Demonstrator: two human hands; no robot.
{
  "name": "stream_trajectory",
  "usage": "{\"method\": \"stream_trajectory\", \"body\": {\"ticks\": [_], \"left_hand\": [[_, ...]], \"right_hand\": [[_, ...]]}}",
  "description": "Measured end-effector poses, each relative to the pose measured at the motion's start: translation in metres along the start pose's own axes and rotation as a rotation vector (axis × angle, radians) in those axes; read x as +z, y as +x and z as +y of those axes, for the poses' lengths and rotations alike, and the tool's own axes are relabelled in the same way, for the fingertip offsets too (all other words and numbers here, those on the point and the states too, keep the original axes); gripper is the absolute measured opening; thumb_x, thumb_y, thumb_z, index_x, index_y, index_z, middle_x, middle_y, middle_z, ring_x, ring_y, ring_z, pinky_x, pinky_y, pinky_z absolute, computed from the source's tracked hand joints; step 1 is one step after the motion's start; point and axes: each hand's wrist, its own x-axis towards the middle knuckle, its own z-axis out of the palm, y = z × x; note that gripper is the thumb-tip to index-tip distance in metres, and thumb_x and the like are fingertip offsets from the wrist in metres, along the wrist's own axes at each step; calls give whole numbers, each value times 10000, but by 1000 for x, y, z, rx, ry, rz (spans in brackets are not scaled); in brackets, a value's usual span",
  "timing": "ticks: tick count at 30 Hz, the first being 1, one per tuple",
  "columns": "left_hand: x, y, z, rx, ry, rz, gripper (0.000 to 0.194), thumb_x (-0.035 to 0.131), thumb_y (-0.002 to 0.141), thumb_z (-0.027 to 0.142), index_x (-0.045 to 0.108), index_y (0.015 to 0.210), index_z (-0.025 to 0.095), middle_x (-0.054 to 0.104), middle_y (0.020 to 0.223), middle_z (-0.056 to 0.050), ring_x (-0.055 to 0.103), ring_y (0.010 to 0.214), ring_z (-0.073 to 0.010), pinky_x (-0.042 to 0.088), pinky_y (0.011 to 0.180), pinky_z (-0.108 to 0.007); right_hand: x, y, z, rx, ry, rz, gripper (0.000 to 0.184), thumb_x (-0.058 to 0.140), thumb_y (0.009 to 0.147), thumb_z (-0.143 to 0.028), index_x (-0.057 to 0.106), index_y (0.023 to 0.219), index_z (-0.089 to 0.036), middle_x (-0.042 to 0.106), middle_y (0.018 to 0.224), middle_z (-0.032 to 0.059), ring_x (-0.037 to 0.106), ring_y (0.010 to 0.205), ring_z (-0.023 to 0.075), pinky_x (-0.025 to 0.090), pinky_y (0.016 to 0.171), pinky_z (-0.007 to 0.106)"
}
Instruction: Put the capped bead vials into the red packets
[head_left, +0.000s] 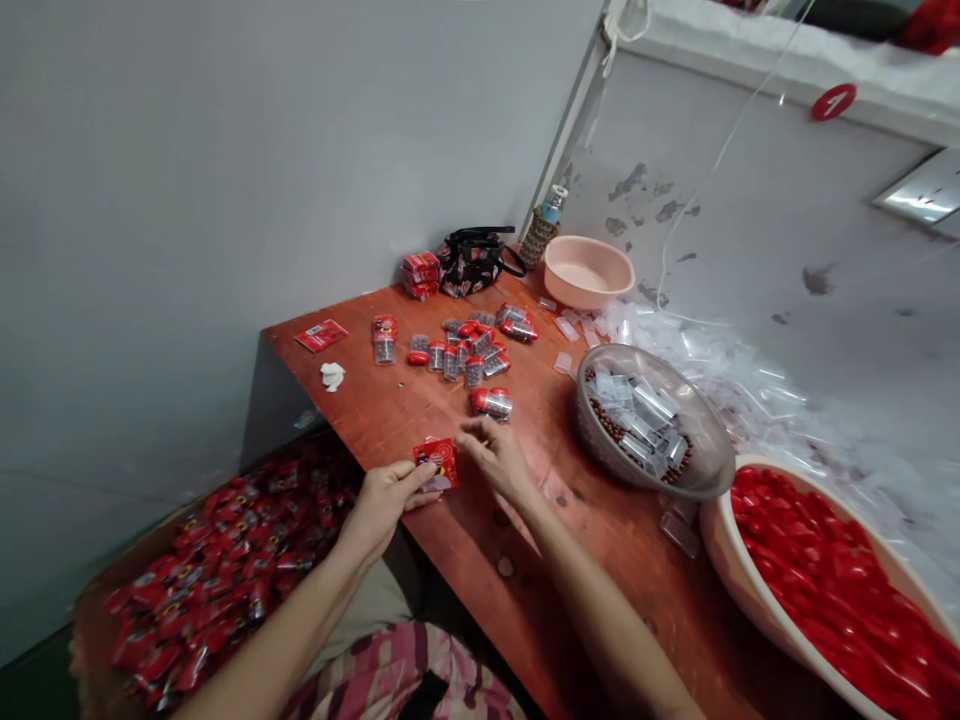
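My left hand [390, 498] pinches a small red printed card [436, 464] at its lower left, over the table's front edge. Just right of the card is my right hand [491, 452], its fingers bent and slightly apart; I see nothing held in them. Behind the hands lie several small clear containers with red caps [450, 362] and dark beads inside. One pair of these capped containers [492, 403] is closest to my right hand. A flat red card [321, 336] lies at the table's left corner, near a crumpled white scrap [332, 376].
On the right, a grey bowl [589, 425] holds brown beads and clear cases, beside a basin [720, 530] of red caps. Clear plastic pieces [750, 380] are heaped behind. A pink basin [589, 270] and a floral bag [472, 265] stand at the back. Red packets [232, 560] fill a box below left.
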Motion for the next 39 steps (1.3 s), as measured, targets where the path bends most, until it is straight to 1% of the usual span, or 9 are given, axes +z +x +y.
{"method": "stream_trajectory", "body": {"ticks": [4,8,12,15,17,20,26,33,39], "left_hand": [[-1,1,-2,-44,-132,69,145,714,621,222,651,609,91,667,620,-92,626,564,-150,539,558,-235],[-3,4,-3,-100,-322,135,92,674,666,142,622,613,87,661,599,-77,616,520,-132,538,512,-225],[-1,9,-2,-135,-512,185,17,625,711,105,622,698,94,664,620,-68,633,536,-144,547,518,-239],[1,13,-1,-168,-608,198,16,602,736,117,615,740,108,675,660,-81,657,598,-180,556,555,-273],[5,15,0,-168,-659,207,18,593,745,121,609,752,119,677,682,-77,660,618,-185,559,579,-292],[12,16,1,-152,-708,193,17,587,750,116,601,742,122,676,701,-70,653,620,-170,556,601,-295],[24,8,4,-145,-694,137,7,602,741,126,601,739,120,671,712,-66,639,638,-148,536,614,-269],[26,1,6,-4,-503,-9,187,708,642,254,609,693,103,638,623,-34,596,555,-129,494,559,-246],[24,1,4,40,-385,-43,221,728,611,254,635,740,102,655,664,-45,583,571,-120,471,565,-235]], "right_hand": [[-28,24,6,-84,-760,70,258,489,809,-196,534,1063,-194,570,1092,117,483,993,254,363,813,376],[-41,36,19,30,-950,14,211,422,836,-191,562,989,-154,613,916,131,516,896,249,389,764,358],[-35,11,18,22,-478,143,238,413,848,-255,596,941,-134,620,849,106,544,797,221,417,687,307],[-17,-28,6,20,-160,119,259,396,870,-313,604,919,-167,627,758,38,560,656,157,437,594,247],[-1,-53,-3,128,229,126,230,449,851,-321,610,901,-165,615,717,19,540,593,132,431,535,224],[21,-75,-10,255,537,176,207,514,818,-313,619,916,-164,606,703,5,518,568,115,436,515,215],[34,-78,-8,296,606,238,192,550,797,-294,630,912,-163,618,759,13,515,576,106,452,533,218],[35,-78,-7,301,690,197,204,570,782,-311,628,901,-155,620,758,18,525,566,109,453,506,215],[37,-79,-9,236,563,281,189,561,795,-291,620,921,-164,628,778,19,547,625,124,467,568,234]]}}
